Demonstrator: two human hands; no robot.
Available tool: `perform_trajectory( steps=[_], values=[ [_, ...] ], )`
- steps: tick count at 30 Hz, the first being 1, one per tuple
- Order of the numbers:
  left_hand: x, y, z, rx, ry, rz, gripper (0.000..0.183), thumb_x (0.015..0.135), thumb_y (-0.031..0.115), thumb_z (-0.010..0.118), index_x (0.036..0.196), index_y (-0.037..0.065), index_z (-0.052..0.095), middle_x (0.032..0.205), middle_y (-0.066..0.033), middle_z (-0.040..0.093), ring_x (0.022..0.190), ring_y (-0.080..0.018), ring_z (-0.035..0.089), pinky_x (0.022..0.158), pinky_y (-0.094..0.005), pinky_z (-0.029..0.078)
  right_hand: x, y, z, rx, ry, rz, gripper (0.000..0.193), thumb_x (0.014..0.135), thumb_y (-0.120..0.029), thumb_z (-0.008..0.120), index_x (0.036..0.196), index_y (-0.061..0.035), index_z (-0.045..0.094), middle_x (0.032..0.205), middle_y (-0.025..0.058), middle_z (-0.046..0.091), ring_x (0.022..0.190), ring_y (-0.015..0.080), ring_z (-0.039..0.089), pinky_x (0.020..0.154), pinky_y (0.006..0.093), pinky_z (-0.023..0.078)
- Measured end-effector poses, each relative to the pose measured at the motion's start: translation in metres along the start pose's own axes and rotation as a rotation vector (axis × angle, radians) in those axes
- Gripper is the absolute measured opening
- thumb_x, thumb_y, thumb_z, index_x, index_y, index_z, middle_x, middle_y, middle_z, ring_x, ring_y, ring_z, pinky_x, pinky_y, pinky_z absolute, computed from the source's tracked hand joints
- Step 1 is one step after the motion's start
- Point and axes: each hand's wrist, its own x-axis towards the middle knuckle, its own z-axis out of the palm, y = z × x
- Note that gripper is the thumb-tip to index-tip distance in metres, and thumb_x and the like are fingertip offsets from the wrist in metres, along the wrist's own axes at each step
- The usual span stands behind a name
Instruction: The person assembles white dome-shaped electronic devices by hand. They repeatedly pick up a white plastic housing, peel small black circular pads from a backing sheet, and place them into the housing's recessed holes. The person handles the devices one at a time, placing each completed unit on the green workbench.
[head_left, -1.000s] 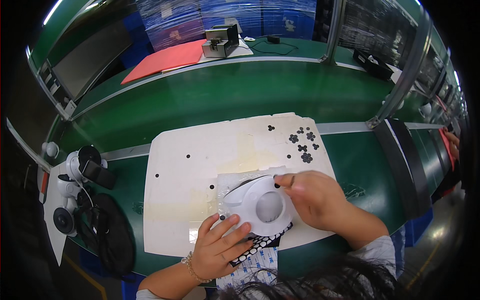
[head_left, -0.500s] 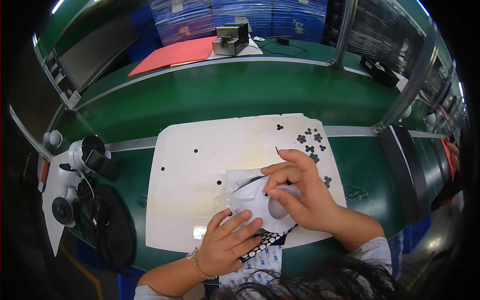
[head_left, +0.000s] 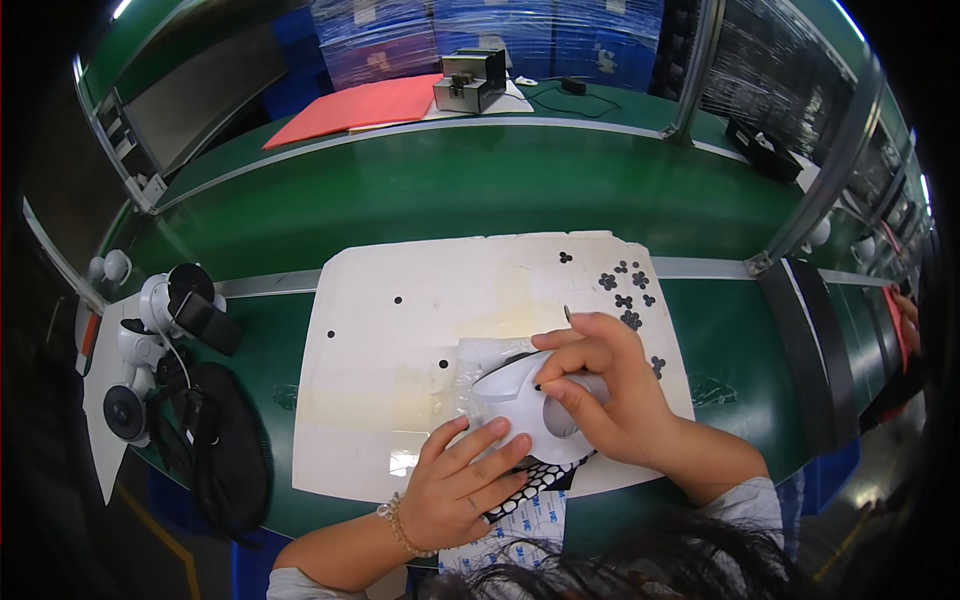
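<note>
A white rounded plastic housing (head_left: 515, 412) with a grey oval recess rests on a clear plastic bag (head_left: 468, 362) at the middle front of the white board. My left hand (head_left: 465, 485) lies with its fingers spread, the tips on the housing's near-left edge. Beneath that hand sit a black sheet with rows of white dots (head_left: 545, 478) and a blue-printed white backing sheet (head_left: 520, 530). My right hand (head_left: 625, 400) hovers over the housing, thumb and forefinger pinched around a small black round pad (head_left: 538, 387). A thin dark sliver shows by its raised fingers.
The white board (head_left: 370, 390) carries several loose black dots and clusters of dots at its right. White cameras (head_left: 125, 412) and a black pouch (head_left: 230, 450) lie at left. A long black strip (head_left: 815, 350) is at right; a metal dispenser (head_left: 470, 85) stands behind.
The view has shifted slightly. My right hand stays pinched above the housing with barely any movement, and my left hand keeps its place on the edge.
</note>
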Motion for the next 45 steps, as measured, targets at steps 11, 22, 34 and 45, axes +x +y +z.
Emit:
perform_trajectory(
  steps=[11,22,34,45],
  values=[
    [0.0,0.0,0.003,0.026,0.024,-0.007,0.027,0.059,0.007,0.061,0.086,0.012,0.063,0.124,-0.0029,0.049,0.119,-0.0217,0.041,0.096,-0.0436,0.028,-0.027,-0.011,-0.017,-0.348,-0.001,-0.103,0.013,0.075,-0.011,0.062,0.087,-0.0122,0.058,0.129,0.0124,0.039,0.126,0.0388,0.024,0.095,0.0478,0.019],
    [0.0,-0.001,0.007,0.003,0.044,-0.032,0.023,0.057,0.015,0.069,0.079,0.014,0.063,0.125,-0.0015,0.048,0.119,-0.0215,0.039,0.096,-0.0462,0.026,-0.035,-0.013,-0.008,-0.187,-0.19,0.09,0.003,0.08,-0.015,0.058,0.079,-0.0117,0.058,0.137,0.0162,0.028,0.128,0.0424,0.012,0.097,0.0508,0.014],
    [0.0,0.001,0.011,0.004,0.081,-0.072,0.017,0.062,0.018,0.069,0.077,0.014,0.063,0.124,-0.0022,0.05,0.119,-0.0215,0.041,0.097,-0.0464,0.022,-0.061,-0.004,-0.009,-0.777,-0.029,-0.295,0.027,0.071,-0.034,0.066,0.094,-0.0213,0.063,0.124,0.0016,0.046,0.121,0.0284,0.03,0.098,0.0447,0.013],
    [0.0,0.002,0.012,0.028,0.042,-0.06,0.016,0.062,0.016,0.074,0.076,0.013,0.067,0.129,-0.0074,0.044,0.126,-0.027,0.03,0.1,-0.0489,0.018,-0.068,-0.002,0.002,-0.653,0.018,-0.456,0.018,0.066,-0.029,0.069,0.081,-0.0204,0.065,0.116,-0.0073,0.053,0.114,0.0204,0.039,0.098,0.0422,0.016]
  ],
)
